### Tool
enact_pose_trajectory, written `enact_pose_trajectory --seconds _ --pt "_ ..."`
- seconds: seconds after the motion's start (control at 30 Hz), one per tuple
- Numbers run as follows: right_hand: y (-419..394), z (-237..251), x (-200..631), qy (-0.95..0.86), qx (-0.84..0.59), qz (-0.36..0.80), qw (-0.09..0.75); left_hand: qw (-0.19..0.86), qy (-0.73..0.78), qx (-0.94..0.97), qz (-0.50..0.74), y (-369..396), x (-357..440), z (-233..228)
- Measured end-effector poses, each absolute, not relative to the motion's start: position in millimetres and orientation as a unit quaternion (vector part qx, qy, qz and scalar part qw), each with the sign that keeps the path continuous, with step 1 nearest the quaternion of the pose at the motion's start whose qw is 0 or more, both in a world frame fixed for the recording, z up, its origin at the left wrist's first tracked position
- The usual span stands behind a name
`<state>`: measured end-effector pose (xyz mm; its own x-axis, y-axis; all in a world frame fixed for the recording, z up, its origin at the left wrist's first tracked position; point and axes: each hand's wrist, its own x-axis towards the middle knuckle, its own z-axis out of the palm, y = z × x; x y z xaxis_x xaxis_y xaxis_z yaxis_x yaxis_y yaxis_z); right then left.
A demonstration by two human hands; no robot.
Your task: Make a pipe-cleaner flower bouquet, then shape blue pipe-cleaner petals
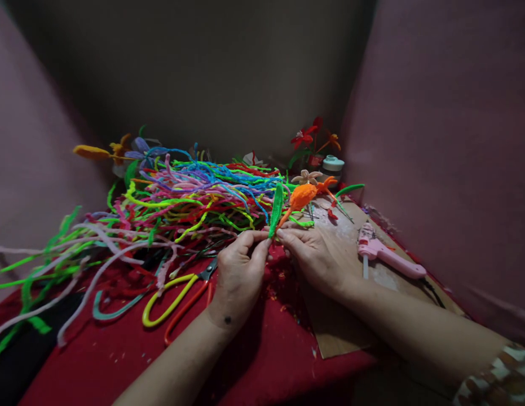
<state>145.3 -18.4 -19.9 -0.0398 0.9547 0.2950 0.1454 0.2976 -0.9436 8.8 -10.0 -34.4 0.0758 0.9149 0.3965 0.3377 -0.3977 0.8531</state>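
Observation:
Both hands meet over the red cloth, fingertips pinched close together. My left hand [243,265] is closed on the lower end of a green pipe-cleaner leaf [277,206], which stands upright. Between the thumb and fingers of my right hand [310,254] is the stem of an orange pipe-cleaner flower [302,197], its fuzzy head leaning up to the right. The leaf's base and the flower's stem come together at the fingertips; whether they are joined is hidden. Scissors [173,301] with one yellow and one red handle lie left of my left wrist.
A large heap of colourful pipe cleaners [203,189] spreads across the back and left. On a brown board [334,332] at the right rests a pink glue gun [393,256]. Finished red flowers [304,135] and a jar with a pale lid [333,163] stand behind.

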Motion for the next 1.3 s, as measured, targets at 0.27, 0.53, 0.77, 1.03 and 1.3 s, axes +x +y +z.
enact_pose_trajectory --seconds 0.27,0.53,0.77,1.03,1.3 --pt "-19 -22 145 -0.628 -0.452 0.368 0.515 0.126 0.409 0.764 0.482 -8 8 -39" --pt "-20 -22 144 -0.649 -0.461 0.335 0.504 0.036 0.366 0.803 0.468 -6 4 -41" --pt "-21 -20 145 -0.657 -0.463 0.32 0.501 0.048 0.369 0.81 0.454 -5 2 -39" --pt "-24 -15 143 -0.679 -0.445 0.298 0.501 0.033 0.37 0.816 0.442 -5 1 -42" --pt "-17 -28 143 -0.596 -0.382 0.418 0.569 0.172 0.399 0.757 0.489 -12 -1 -31"
